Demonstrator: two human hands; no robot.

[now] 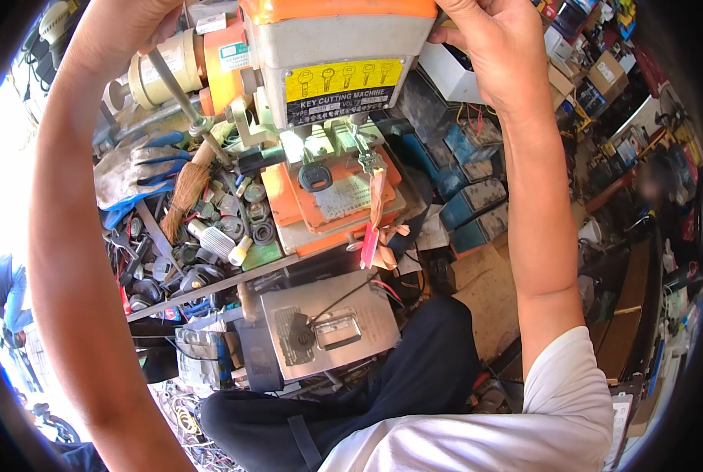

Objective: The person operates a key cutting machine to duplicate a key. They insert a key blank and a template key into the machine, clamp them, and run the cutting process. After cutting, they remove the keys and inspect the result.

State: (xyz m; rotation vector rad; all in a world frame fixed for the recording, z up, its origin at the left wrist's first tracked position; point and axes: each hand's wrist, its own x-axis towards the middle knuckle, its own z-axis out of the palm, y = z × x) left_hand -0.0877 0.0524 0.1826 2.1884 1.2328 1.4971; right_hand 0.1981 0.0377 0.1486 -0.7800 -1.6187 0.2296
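Note:
An orange-and-grey key-cutting machine (336,31) with a yellow label stands in front of me. A black-headed key (314,176) sits in its left clamp; a key bunch (371,161) with tan and red tags hangs from the right one. My left hand (143,23) is at the top edge, partly cut off, fingers curled near the upper end of a metal rod (167,75); its grip is unclear. My right hand (485,47) has curled fingers at the machine's upper right side; what they hold is hidden.
Gloves (135,173), a brush (190,193) and several small parts crowd the bench left. A metal box (351,334) sits below, above my legs. Blue bins (465,204) and cluttered boxes (607,75) are at right. Another person (1,291) bends at far left.

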